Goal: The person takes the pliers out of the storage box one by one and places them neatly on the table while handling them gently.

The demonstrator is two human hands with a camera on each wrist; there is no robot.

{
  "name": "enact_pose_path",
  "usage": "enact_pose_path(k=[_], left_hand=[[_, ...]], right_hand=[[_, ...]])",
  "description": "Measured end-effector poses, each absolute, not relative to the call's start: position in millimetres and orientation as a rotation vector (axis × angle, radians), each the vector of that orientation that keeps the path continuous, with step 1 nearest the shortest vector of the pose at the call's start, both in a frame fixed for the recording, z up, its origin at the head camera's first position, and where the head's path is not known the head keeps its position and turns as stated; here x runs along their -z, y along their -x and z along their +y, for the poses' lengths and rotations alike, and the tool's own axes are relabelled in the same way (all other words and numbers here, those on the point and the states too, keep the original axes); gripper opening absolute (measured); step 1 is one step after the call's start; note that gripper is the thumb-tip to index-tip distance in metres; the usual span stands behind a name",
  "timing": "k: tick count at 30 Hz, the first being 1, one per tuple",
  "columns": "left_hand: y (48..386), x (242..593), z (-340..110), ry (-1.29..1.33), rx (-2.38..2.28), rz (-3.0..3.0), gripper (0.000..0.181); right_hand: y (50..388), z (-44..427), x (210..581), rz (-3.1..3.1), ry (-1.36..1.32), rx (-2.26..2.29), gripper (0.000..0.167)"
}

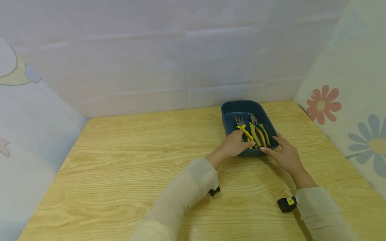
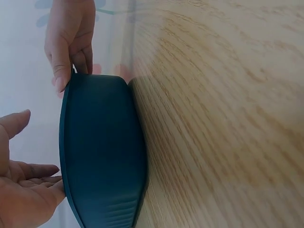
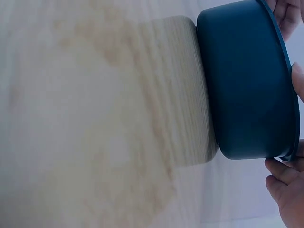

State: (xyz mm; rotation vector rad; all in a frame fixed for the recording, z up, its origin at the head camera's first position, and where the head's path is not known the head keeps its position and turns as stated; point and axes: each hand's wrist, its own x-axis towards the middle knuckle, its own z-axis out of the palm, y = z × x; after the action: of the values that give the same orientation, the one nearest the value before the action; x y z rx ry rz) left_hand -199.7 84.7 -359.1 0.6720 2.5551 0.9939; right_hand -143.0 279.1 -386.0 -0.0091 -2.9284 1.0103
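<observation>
A dark blue plastic bin [image 1: 227, 115] stands on the table and holds pliers. The pliers with yellow and black handles [image 1: 248, 134] lie on its left side. To their right are pliers with green and yellow handles [image 1: 255, 135]; how many is hard to tell. My left hand [image 1: 233, 144] reaches over the near left rim, fingers dipping in beside the yellow-handled pliers. Its thumb stands apart from the fingers in the left wrist view; the fingertips are hidden. My right hand [image 1: 284, 154] grips the bin's near right corner, thumb on the front rim and fingers along the side.
The bin sits near the back right of the wood-grain table [image 1: 135, 160]. A pale sheet [image 1: 150, 67] hangs behind it, and a flower-printed panel [image 1: 346, 83] rises on the right. Black wrist cameras [image 1: 287, 204] hang below both sleeves.
</observation>
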Motion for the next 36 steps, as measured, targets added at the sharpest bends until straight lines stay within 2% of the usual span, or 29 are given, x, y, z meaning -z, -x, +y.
enact_pose_path(k=[9, 21, 27, 31, 36], left_hand=[[204, 359, 92, -0.65, -0.763, 2.683, 0.061], [210, 353, 101, -0.592, -0.694, 2.685, 0.055], [209, 354, 101, -0.602, -0.715, 2.713, 0.024], [210, 356, 104, -0.583, -0.709, 2.718, 0.036], [212, 358, 109, -0.597, -0.672, 2.717, 0.038]], right_hand=[[143, 280, 388, -2.896, 0.015, -1.028, 0.081], [144, 277, 383, -2.885, 0.033, -1.07, 0.081], [144, 275, 382, -2.89, 0.041, -1.068, 0.082], [144, 276, 384, -2.895, 0.051, -1.065, 0.082], [142, 278, 386, -2.891, 0.067, -1.06, 0.083]])
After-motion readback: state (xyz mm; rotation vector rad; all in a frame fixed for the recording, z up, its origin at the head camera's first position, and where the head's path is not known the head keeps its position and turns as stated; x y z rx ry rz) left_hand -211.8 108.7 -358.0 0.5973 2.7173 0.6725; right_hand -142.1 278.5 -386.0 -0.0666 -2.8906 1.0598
